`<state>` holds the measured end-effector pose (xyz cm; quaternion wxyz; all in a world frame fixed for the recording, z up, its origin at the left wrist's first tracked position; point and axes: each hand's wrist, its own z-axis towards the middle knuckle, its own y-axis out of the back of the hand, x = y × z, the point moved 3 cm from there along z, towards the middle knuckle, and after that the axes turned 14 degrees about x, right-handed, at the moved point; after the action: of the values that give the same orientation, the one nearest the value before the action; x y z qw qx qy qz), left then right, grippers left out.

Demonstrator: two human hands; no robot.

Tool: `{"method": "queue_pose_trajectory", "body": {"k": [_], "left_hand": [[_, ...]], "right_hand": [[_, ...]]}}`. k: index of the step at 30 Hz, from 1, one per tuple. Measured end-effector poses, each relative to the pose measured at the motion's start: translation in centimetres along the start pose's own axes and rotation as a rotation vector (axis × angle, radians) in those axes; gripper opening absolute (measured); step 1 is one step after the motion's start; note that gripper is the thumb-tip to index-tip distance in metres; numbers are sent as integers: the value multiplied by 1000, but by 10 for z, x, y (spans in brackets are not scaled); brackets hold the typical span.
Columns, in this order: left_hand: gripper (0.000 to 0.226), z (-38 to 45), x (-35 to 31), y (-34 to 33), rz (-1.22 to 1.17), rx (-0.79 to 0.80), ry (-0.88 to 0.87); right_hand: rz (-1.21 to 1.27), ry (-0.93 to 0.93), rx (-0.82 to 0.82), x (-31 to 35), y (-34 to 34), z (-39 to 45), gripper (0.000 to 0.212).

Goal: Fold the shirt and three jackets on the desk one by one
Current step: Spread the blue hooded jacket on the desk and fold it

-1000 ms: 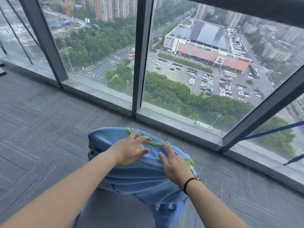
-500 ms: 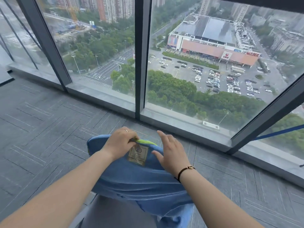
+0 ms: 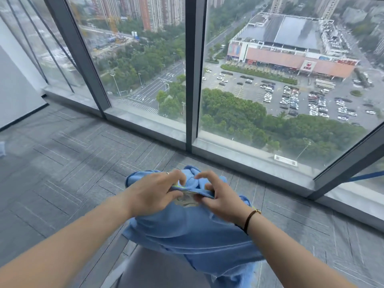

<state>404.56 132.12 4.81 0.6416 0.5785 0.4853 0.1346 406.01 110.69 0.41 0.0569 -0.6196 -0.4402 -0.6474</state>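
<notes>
1. Left hand (image 3: pixel 152 192) fingers (image 3: pixel 176 177) were curled, pinching the blue jacket (image 3: pixel 187 231) at its green-trimmed edge.
2. Right hand (image 3: pixel 220 196) fingers (image 3: pixel 204 175) were curled, gripping the same edge just beside the left.
3. Jacket was bunched under both hands, draped over the grey tabletop (image 3: pixel 158 271), its lower part hanging off.
4. Beyond the jacket: grey carpet floor (image 3: pixel 62 173), then the window (image 3: pixel 270 80).
</notes>
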Motion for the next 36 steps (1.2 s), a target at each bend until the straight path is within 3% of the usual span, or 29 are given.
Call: {"method": "queue_pose_trajectory", "body": {"k": [5,8,11,13,16,19,22,25,28,32,36], "left_hand": [[16,-16,-9,2,252,260,-4],[23,-17,-7,10,396,309,-34],[35,-10,-14,16,549,352,-59],[42,-2,-29,26,616,349,-70],[58,8,-58,63,624,198,-103],[49,18,-93,98,649,21,-161],[52,32,-137,103,668,10,-275],[48,45,-177,93,571,114,-346],[35,56,-202,75,382,237,-367],[27,70,-254,53,446,31,-481],[34,97,-333,31,529,-32,-536]], "right_hand": [[-338,32,184,36,14,-44,38],[-608,-50,308,45,20,-57,27],[-721,-182,326,50,32,-70,32],[-716,-254,261,58,45,-83,25],[-735,-318,68,82,69,-121,16],[-711,-360,-128,117,90,-168,18],[-643,-378,-225,130,112,-216,19],[-564,-435,-288,114,121,-262,20],[-392,-378,-423,79,108,-301,22],[-219,-260,-636,40,88,-350,42],[-238,-250,-846,25,105,-419,36]]}}
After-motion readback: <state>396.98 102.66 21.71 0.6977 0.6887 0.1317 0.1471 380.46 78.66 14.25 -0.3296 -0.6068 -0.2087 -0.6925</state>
